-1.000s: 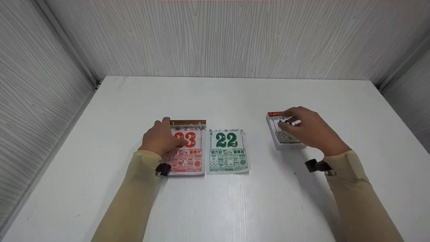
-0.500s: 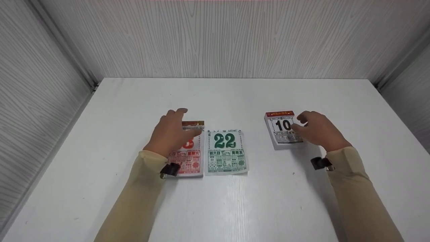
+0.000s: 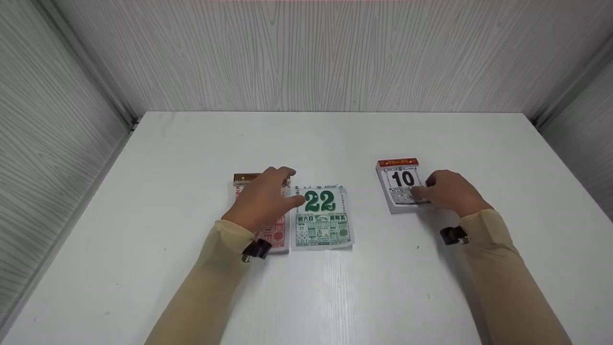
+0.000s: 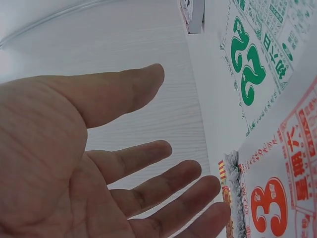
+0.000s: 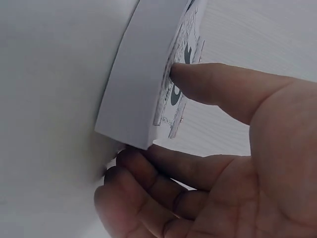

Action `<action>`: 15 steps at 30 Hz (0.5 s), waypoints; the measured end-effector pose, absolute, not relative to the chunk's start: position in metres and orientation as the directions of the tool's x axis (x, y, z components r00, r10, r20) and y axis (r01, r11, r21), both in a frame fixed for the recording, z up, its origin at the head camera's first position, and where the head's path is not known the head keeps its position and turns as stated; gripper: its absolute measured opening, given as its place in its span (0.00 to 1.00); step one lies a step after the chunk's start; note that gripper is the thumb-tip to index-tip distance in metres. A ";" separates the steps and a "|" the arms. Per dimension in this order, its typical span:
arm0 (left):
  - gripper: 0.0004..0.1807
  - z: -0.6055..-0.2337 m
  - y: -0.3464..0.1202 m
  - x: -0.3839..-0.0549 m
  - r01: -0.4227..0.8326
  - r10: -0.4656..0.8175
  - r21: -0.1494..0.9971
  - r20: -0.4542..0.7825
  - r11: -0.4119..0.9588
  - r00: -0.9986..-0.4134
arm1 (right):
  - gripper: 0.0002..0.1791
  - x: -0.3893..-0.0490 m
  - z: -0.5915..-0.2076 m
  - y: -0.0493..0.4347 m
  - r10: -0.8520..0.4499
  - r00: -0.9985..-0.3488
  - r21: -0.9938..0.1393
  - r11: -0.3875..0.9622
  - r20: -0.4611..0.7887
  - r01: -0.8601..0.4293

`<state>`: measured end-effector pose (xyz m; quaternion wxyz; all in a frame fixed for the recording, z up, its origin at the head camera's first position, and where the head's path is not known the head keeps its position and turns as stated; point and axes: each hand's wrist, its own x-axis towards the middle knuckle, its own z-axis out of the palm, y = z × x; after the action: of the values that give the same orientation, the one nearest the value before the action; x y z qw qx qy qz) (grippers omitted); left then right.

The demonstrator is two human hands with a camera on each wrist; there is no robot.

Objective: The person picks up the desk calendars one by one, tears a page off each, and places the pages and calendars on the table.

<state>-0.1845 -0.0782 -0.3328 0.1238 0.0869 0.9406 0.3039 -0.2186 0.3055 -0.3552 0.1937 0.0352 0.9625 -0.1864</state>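
My left hand (image 3: 262, 199) hovers over the tear-off calendar with red print (image 3: 275, 235), fingers spread and thumb stretched to the right. It hides most of that calendar's upper page; a red 3 shows in the left wrist view. Beside it lies a loose calendar sheet with a green 22 (image 3: 322, 225), its top edge ragged; my thumb tip overlaps its left edge in the head view. My right hand (image 3: 452, 192) holds the small tear-off calendar (image 3: 401, 178), a thick block showing a black 10. In the right wrist view the thumb presses its face and curled fingers meet its side.
All the paper things lie on a white table (image 3: 306, 292). Pale wood-grain panels (image 3: 316, 57) stand at the back and on both sides. A gap of bare table separates the green sheet from the small calendar.
My left hand has risen off the red calendar and shifted right toward the green sheet. My right hand has drawn back from the small calendar's face to its right edge, uncovering the 10.
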 end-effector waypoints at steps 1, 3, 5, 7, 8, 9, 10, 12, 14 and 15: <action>0.38 -0.333 -0.078 -0.184 0.087 0.239 0.590 -0.183 0.803 -0.954 | 0.37 -0.219 -0.356 0.306 -0.001 -0.922 -0.350 0.925 -0.387 0.146; 0.37 -0.334 -0.078 -0.184 0.092 0.241 0.581 -0.184 0.808 -0.953 | 0.37 -0.220 -0.356 0.306 0.003 -0.922 -0.353 0.924 -0.387 0.151; 0.37 -0.334 -0.077 -0.184 0.097 0.242 0.575 -0.182 0.812 -0.953 | 0.38 -0.220 -0.357 0.306 0.007 -0.920 -0.357 0.921 -0.391 0.159; 0.37 -0.334 -0.077 -0.184 0.096 0.242 0.571 -0.186 0.816 -0.952 | 0.39 -0.220 -0.358 0.306 0.009 -0.917 -0.364 0.917 -0.398 0.167; 0.37 -0.334 -0.077 -0.184 0.095 0.241 0.569 -0.188 0.817 -0.952 | 0.40 -0.220 -0.357 0.307 0.009 -0.916 -0.366 0.915 -0.400 0.169; 0.37 -0.334 -0.077 -0.184 0.093 0.240 0.568 -0.191 0.818 -0.952 | 0.40 -0.220 -0.358 0.307 0.011 -0.915 -0.370 0.913 -0.404 0.174; 0.37 -0.334 -0.077 -0.184 0.089 0.237 0.566 -0.193 0.819 -0.952 | 0.40 -0.220 -0.357 0.307 0.012 -0.914 -0.372 0.911 -0.405 0.176; 0.37 -0.334 -0.077 -0.184 0.084 0.234 0.565 -0.199 0.821 -0.952 | 0.40 -0.220 -0.357 0.308 0.011 -0.914 -0.379 0.908 -0.406 0.180; 0.37 -0.335 -0.077 -0.184 0.079 0.231 0.562 -0.204 0.823 -0.951 | 0.40 -0.220 -0.357 0.308 0.014 -0.913 -0.385 0.904 -0.407 0.185; 0.37 -0.335 -0.077 -0.184 0.078 0.230 0.560 -0.206 0.825 -0.951 | 0.40 -0.220 -0.358 0.308 0.016 -0.913 -0.388 0.902 -0.408 0.189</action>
<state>-0.1840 -0.0767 -0.3353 0.1337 0.0816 0.9457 0.2847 -0.2200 0.3080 -0.3578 0.2018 0.0535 0.9541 -0.2145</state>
